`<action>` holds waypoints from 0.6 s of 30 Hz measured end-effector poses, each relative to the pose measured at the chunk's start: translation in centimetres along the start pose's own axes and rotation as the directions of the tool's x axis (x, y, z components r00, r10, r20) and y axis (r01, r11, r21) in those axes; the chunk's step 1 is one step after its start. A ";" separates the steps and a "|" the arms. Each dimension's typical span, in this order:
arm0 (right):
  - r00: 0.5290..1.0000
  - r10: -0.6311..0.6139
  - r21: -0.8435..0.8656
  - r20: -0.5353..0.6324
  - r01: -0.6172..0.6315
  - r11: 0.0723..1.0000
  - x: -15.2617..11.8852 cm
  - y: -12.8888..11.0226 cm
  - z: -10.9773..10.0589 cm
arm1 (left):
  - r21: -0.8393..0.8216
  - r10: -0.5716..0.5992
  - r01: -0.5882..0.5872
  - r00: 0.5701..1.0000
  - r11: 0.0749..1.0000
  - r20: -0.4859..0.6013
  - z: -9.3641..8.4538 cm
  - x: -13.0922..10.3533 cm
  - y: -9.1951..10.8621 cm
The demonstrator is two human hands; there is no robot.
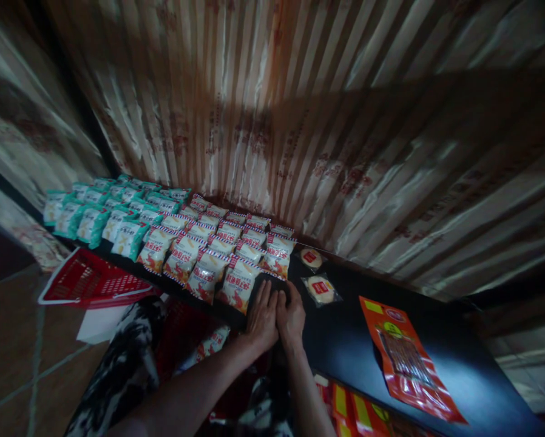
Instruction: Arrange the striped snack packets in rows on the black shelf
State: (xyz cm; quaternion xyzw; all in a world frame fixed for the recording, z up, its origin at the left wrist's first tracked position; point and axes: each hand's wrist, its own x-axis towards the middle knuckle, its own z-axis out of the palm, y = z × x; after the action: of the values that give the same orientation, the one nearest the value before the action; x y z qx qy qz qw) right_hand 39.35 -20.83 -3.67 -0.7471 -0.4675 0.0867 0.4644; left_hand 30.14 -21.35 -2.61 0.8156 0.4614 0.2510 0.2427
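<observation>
My left hand (262, 315) lies palm down on the black shelf top, fingers stretched out and pointing away from me. Touching it on the right is my right hand (291, 314), its fingers slightly bent and the thumb apart. Nothing shows in either hand. Both are just right of a front white-and-red snack bag (238, 285) with a striped top edge. Several such bags stand in rows to the left, and another bag (278, 254) is just beyond my fingers. Farther left are rows of teal-and-white bags (129, 238).
Two round wrapped items (320, 289) lie right of my hands. An orange packet (406, 358) rests farther right on the black surface (345, 340). A red basket (94, 282) is at lower left. More orange packets (361, 413) show below the front edge. Pleated curtain (254, 121) hangs behind.
</observation>
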 end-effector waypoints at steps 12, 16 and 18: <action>1.000 0.008 0.064 0.003 -0.008 0.998 -10.1 -3.0 -1.0 | -0.129 0.185 -0.184 0.983 0.975 -0.002 -2.5 -8.9 -1.7; 0.997 -0.075 0.101 0.019 0.072 0.992 -14.6 -3.6 -0.1 | -0.156 0.192 -0.185 0.981 0.970 0.035 -3.6 -12.4 -3.7; 0.993 -0.107 0.094 0.057 0.101 0.990 -16.6 -3.7 0.8 | -0.133 0.169 -0.159 0.983 0.978 0.070 -3.9 -14.0 -5.1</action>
State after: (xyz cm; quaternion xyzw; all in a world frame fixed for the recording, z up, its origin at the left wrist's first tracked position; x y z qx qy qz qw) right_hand 27.53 -32.79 -6.27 -0.6969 -0.5154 0.1065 0.4872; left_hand 18.19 -30.59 -5.50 0.8433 0.3655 0.2658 0.2908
